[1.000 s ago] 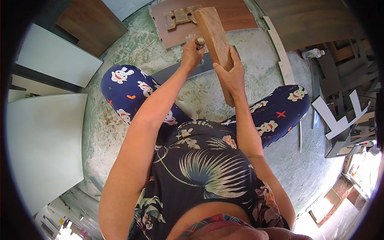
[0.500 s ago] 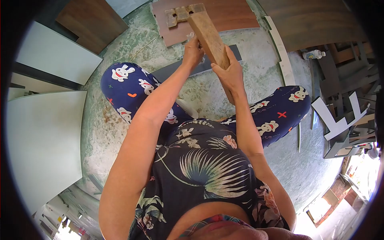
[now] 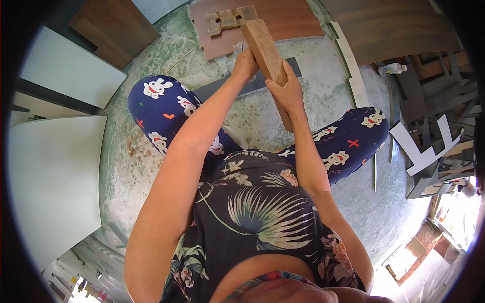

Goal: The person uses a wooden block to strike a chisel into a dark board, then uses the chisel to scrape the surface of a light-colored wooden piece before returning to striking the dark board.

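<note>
A long brown wooden block [image 3: 265,50] slants over the floor between my hands. My right hand [image 3: 289,91] is wrapped round its lower half, thumb on the top face. My left hand [image 3: 246,65] is closed against the block's left side, its fingertips hidden. Crinkled clear plastic [image 3: 239,47] shows just beyond these fingers; whether they hold it is unclear. Past the block's far end, a worn, notched wooden piece with dark holes [image 3: 230,21] lies on a reddish-brown board [image 3: 293,20]. A dark grey strip [image 3: 217,88] lies below both hands.
Large pale panels [image 3: 55,177] stand at the left. A notched white strip [image 3: 351,65] lies right of the reddish board. Dark offcuts [image 3: 434,96], a plastic bottle [image 3: 392,68] and white angled pieces [image 3: 422,151] are at the right. My bent legs flank the greenish floor [image 3: 257,113].
The block's far end has shifted down and slightly right, away from the notched piece, uncovering more of it. Both hands stay at the block; the whole view has shifted slightly.
</note>
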Tool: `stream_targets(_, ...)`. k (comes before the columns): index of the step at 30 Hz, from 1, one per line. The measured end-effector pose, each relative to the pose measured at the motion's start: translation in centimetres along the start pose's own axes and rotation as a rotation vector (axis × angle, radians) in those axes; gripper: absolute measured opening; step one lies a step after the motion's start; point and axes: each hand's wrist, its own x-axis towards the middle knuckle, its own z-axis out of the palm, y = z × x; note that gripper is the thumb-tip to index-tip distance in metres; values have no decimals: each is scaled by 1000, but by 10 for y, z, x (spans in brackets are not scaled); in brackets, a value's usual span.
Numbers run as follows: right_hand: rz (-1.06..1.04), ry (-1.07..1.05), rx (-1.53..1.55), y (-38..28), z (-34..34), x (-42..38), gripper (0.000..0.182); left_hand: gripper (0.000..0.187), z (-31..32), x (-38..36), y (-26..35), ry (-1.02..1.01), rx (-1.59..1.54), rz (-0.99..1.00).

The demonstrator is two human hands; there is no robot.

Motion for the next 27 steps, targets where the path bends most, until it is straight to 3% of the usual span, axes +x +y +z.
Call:
stream_targets(3, -15, 25, 70, 2, -4, -3, 76, 27, -5, 5, 4, -154, 248, 0)
stream_targets(6, -77, 108, 152, 7, -4, -4, 75, 32, -12, -2, 16, -253, 232, 37)
stream_targets(9, -73, 122, 208, -9, -14, -3, 73, 36, -15, 2, 8, -208, 136, -47)
stream_targets(15, -164, 191, 106, 0, -14, -2, 68, 33, -12, -2, -3, 30, 190, 108)
stream_targets(16, -225, 182, 70, 4, -14, -1, 67, 31, -13, -2, -2, -24, 190, 77)
stream_targets(18, -113, 102, 158, 23, -6, 4, 64, 30, -14, -4, -2, -92, 59, -111)
stream_targets(19, -115, 51, 203, 30, -3, 9, 62, 30, -3, 6, -33, 35, 181, 101)
stream_targets(20, -168, 49, 152, 39, 1, 14, 64, 30, -12, -1, -15, 87, 272, 153)
stream_targets(21, -78, -3, 168, 55, 7, 21, 67, 28, -12, -9, -5, 268, 236, 146)
stream_targets(22, -41, -50, 310, 74, 16, 31, 67, 27, -24, -21, 16, 322, 222, 168)
stream_targets(24, 176, -123, 553, 69, 31, 29, 60, 30, -56, -50, 73, 265, 171, 62)
stream_targets(26, 282, -179, 733, 54, 34, 23, 50, 31, -81, -65, 111, 310, 160, 124)
stream_targets(27, 371, -214, 737, 84, 37, 35, 44, 32, -96, -69, 127, 336, 161, 125)
